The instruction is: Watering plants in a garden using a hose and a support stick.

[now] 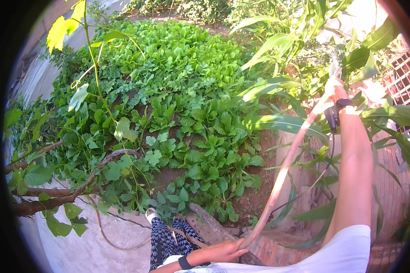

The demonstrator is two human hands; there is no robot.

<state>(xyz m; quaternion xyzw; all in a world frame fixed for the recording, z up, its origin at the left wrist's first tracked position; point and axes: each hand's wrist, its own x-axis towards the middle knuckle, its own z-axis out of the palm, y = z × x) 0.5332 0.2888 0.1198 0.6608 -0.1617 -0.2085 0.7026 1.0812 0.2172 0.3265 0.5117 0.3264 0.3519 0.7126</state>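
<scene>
Hose (284,168): long axis slants from left hand (223,250), low by the brick edging (278,250), up to right hand (336,88). Both grips closed on it; nozzle end over the garden bed's right edge.

the bed of leafy plants (182,91) fills the middle, running away from the person toward the far side. a woody vine branch (54,193) crosses the lower left, lying over a concrete path (91,245). tall broad-leaved stalks (300,41) stand along the bed's right side, with a brick wall (396,182) behind them at the right edge. the hose (284,170) runs from the left hand (225,250), low at the centre, up and right to the right hand (335,88), raised among the stalks. the person's leg (166,239) stands just left of the left hand.
</scene>
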